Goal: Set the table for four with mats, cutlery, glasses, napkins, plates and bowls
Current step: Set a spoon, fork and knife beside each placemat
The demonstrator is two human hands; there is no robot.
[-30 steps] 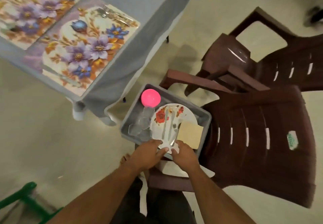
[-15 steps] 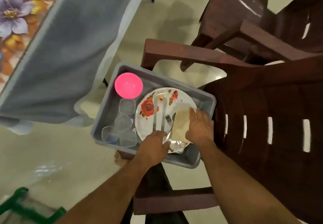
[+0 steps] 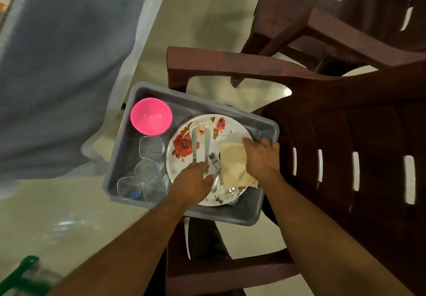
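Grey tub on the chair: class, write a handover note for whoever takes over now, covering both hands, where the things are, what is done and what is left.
Left hand: fingers curled on the cutlery lying on the floral plate.
Right hand: resting on the folded napkin, at the plate's right.
Grey tub on the brown chair also holds the pink bowl and clear glasses.
Done: not shown here.
Left: carry all this to the table.

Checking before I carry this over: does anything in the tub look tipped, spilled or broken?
Nothing looks spilled or broken. In the grey tub, some clear glasses lie tipped against each other, and cutlery lies loose on the floral plate.
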